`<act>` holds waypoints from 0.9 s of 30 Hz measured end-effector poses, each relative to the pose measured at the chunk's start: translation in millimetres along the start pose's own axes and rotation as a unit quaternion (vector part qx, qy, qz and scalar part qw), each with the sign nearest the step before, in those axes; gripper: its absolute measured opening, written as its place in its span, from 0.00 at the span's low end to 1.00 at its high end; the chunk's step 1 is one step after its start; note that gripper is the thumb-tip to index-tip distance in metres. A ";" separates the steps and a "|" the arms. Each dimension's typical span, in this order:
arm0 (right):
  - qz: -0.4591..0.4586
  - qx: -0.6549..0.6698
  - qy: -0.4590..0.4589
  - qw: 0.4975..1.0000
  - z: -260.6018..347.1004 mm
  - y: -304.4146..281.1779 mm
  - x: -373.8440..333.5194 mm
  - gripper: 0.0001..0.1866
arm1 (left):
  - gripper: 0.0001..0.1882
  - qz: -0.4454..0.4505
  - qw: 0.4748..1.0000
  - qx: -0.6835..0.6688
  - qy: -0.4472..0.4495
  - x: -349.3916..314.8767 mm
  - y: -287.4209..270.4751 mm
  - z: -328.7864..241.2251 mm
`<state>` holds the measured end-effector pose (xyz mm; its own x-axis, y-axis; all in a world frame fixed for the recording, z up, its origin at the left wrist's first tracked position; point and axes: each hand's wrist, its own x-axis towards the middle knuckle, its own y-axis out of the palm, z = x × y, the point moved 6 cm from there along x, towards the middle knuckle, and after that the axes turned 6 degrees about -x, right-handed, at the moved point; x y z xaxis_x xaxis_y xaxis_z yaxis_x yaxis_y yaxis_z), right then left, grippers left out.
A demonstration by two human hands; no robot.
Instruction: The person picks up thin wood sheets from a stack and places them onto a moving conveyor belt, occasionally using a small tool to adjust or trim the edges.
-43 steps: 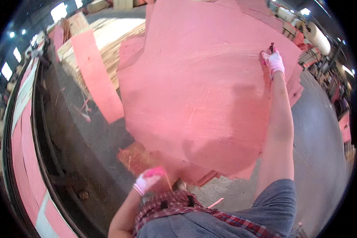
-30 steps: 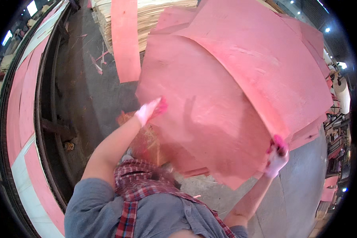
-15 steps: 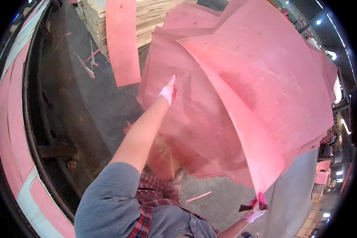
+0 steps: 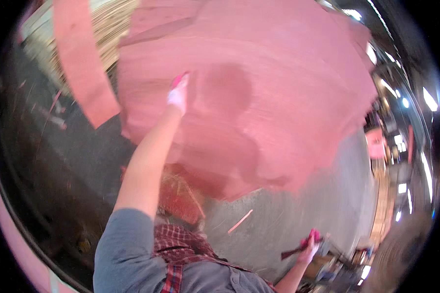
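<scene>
A large pile of thin pink veneer sheets (image 4: 288, 107) spreads before me, its top sheet lying mostly flat with my shadow across it. Over the left part of the pile, my left hand (image 4: 178, 95), in a white glove stained pink at the fingers, is stretched out flat, on or just above the sheet; I cannot tell which. My right hand (image 4: 308, 250), also gloved, is off the pile at the lower right. Its fingers are closed round a dark flat strip (image 4: 290, 254) that juts out to the left; motion blur hides its details.
A long narrow pink sheet (image 4: 83, 63) hangs over a stack of pale veneer (image 4: 113, 29) at upper left. Scraps (image 4: 57, 115) litter the dark floor there. One pink sliver (image 4: 240, 221) lies on grey floor ahead of me. Pale stacked boards (image 4: 380, 200) stand at far right.
The top sheet's raised, curled edge has dropped from my right hand and now lies on the pile. My view has swung right. The dark strip stays in my right hand.
</scene>
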<state>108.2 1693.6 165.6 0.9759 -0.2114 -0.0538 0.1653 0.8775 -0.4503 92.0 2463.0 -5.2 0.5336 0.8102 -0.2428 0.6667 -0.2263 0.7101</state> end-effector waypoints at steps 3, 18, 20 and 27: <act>0.056 -0.031 -0.041 0.997 59.4 45.6 32.6 0.24 | 0.35 0.033 0.991 0.054 -0.118 -35.7 1.4 32.5; 0.013 -0.562 -0.479 0.674 439.5 356.2 206.1 0.43 | 0.37 -0.063 0.954 -0.025 -0.291 -205.1 -155.9 137.3; 0.060 -0.554 -0.450 0.698 449.6 385.8 236.4 0.41 | 0.37 -0.080 0.954 -0.019 -0.287 -237.6 -149.5 133.9; 0.046 -0.690 -0.513 0.508 446.7 403.1 179.7 0.15 | 0.30 -0.049 0.972 -0.045 -0.226 -243.9 -107.8 80.2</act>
<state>413.9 2201.6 372.6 0.6477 0.7607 0.0424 0.5458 -0.4245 -0.7224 -68.3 2246.4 -75.6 0.6573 0.5002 -0.5638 0.6886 -0.0946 0.7189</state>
